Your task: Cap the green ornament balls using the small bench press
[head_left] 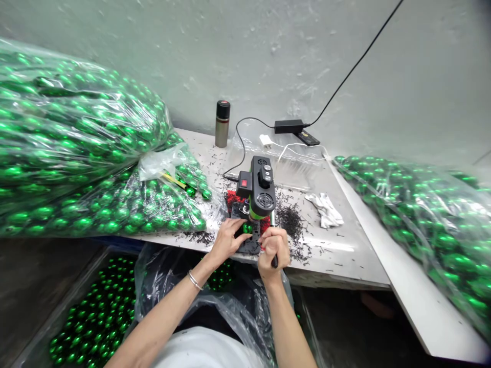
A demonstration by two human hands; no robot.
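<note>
A small black machine with a red switch stands on the white table. Under its head lies a shiny green ball. My left hand is at the ball's left side, thumb and fingers apart around it; whether the fingertips touch it is hard to tell. My right hand is wrapped round a black-ended handle at the machine's right. Red material shows behind and beside the machine's base.
Large clear bags of green balls lie at the left and right. A bottle, a power adapter, white gloves and scattered black bits are on the table. More green balls lie below.
</note>
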